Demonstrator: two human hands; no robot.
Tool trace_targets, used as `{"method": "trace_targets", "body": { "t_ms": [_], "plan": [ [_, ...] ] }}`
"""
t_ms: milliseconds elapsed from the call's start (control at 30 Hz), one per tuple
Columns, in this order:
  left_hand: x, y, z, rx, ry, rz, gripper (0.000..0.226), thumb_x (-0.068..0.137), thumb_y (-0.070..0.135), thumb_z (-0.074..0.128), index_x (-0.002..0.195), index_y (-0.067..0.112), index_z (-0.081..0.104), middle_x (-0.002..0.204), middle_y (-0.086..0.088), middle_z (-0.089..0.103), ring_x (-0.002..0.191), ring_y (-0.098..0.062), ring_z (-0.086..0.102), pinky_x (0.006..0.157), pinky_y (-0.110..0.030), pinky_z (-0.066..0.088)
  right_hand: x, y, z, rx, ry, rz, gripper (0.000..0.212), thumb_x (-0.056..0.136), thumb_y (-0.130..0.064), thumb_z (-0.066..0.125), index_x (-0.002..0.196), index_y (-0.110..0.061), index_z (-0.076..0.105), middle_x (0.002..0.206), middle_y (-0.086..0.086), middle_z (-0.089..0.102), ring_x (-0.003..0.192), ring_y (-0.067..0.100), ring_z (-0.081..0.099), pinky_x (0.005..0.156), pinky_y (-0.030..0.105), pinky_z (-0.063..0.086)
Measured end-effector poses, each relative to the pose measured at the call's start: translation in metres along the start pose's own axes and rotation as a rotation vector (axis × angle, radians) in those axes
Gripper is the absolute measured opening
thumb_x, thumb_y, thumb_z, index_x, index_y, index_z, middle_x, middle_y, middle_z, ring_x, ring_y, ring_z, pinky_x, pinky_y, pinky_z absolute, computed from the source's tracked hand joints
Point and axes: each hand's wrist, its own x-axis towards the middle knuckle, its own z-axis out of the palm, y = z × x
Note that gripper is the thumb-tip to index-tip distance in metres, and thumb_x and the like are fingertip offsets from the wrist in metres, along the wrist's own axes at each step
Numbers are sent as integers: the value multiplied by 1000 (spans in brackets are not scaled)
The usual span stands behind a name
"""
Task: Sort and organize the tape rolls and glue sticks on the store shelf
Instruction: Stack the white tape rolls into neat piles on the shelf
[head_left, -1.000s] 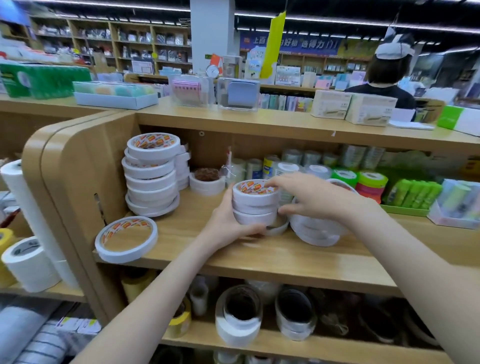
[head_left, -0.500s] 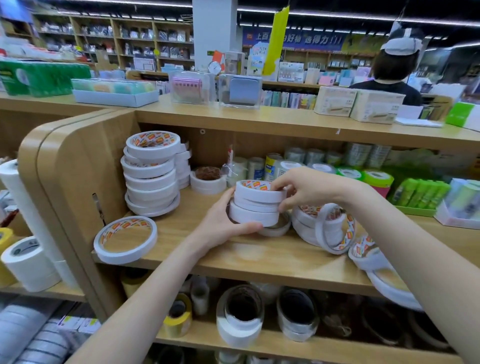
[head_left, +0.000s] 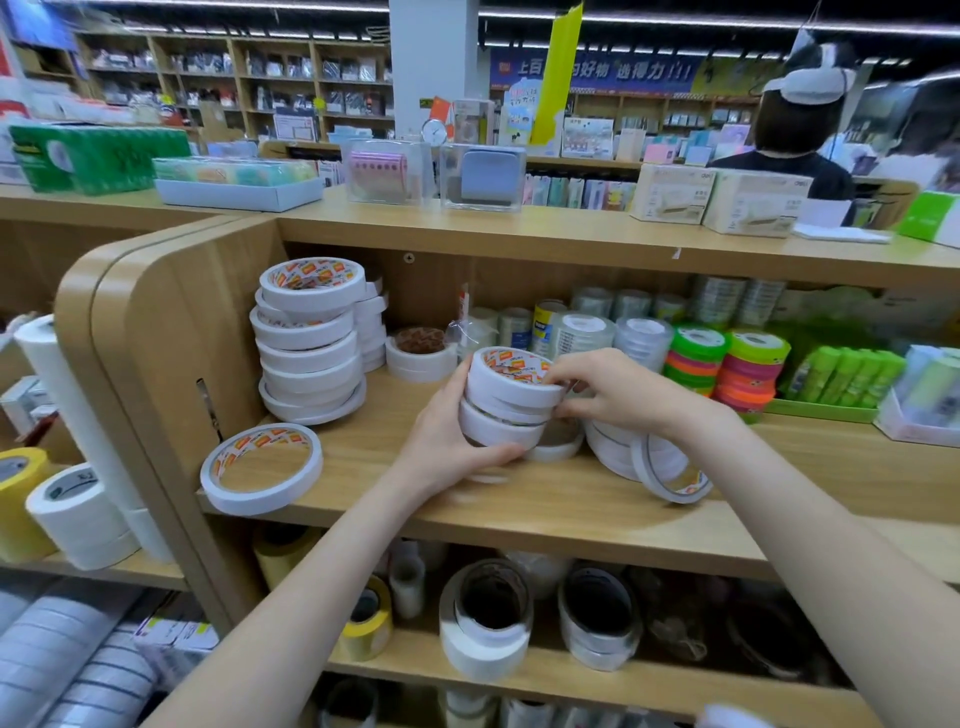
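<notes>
Left hand (head_left: 457, 436) cupped round the near side of a short stack of white tape rolls (head_left: 509, 400), thumb and fingers curled against the lower rolls; right hand (head_left: 618, 395) pinching the top roll at its far rim, fingertips hooked over the edge. Both hands together on the same stack, clamped from opposite sides. Stack standing on the middle shelf (head_left: 519, 499), rolls slightly out of line, top one tilted. Just right of it, a low heap of thinner rolls, with one loose roll (head_left: 675, 467) leaning on edge against them. Further left, a tall tidy pile of white rolls (head_left: 309, 343) against the side panel, and a single flat roll (head_left: 262, 467) overhanging the shelf's front edge. Behind, clear tape rolls in a row; to the right, bright green and orange rolls (head_left: 727, 364) and a tray of green glue sticks (head_left: 847, 374). Step in hand, by the look of it: squaring up a gathered stack. Next, probably: straightening the top roll, then setting the stack near the tall pile, keeping an even squeeze so the middle rolls do not slide out. Leaning roll and overhanging roll apparently still to be dealt with.
</notes>
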Motion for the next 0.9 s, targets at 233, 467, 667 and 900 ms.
{"method": "trace_targets", "body": {
  "t_ms": [233, 467, 667, 900],
  "plan": [
    [0, -8, -15, 123, 69, -164, 103, 70, 30, 80, 148, 13, 16, 147, -8, 30, 135, -19, 30, 103, -20, 22, -4, 0, -17, -31, -20, 86, 14, 84, -11, 64, 95, -3, 62, 89, 4, 59, 84, 16, 52, 71, 24, 36],
    [-6, -15, -21, 263, 175, -238, 99, 74, 33, 75, 147, 6, 14, 142, -16, 27, 135, -28, 24, 109, -29, 20, -3, -14, -21, -195, -72, 92, 11, 87, -16, 60, 82, -15, 51, 87, -1, 51, 84, 16, 48, 74, 34, 40],
    [-6, -14, -19, 453, 126, -241, 95, 79, 42, 68, 149, 14, 9, 154, -14, 7, 142, -28, 6, 115, -37, 10, -5, -21, -10, -268, -82, 124, 11, 87, -23, 60, 99, -23, 58, 93, -9, 49, 91, 12, 44, 85, 36, 38],
    [-12, -20, -20, 454, 164, -132, 71, 81, 32, 67, 140, 13, 34, 148, -11, 26, 137, -27, 21, 113, -39, 18, -12, -20, -6, -64, -104, 191, 15, 83, -23, 67, 95, -17, 72, 87, -6, 66, 81, 6, 55, 64, 10, 39]
  ]
}}
